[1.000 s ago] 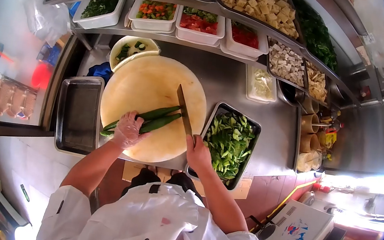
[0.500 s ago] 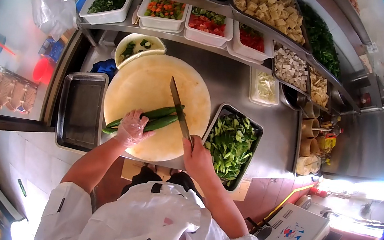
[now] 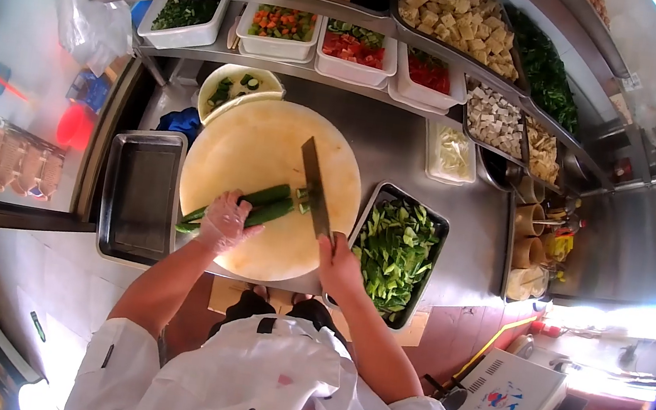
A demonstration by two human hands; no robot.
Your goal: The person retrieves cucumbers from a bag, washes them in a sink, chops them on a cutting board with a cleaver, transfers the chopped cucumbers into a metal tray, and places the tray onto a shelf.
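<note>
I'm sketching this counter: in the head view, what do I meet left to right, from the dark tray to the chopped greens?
Dark tray, left hand, knife, chopped greens. Left out for overlap: the board, the green vegetables and the right hand.

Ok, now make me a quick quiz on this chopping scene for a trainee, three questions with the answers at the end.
1. True or false: the left hand, in a clear glove, holds long green vegetables.

2. Multiple choice: what is in the right hand?
A) a spoon
B) a knife
C) a bowl

3. Fill the gap: the chopped greens lie in a metal ____ beside the round board.

Key: 1. True. 2. B. 3. Tray.
</note>
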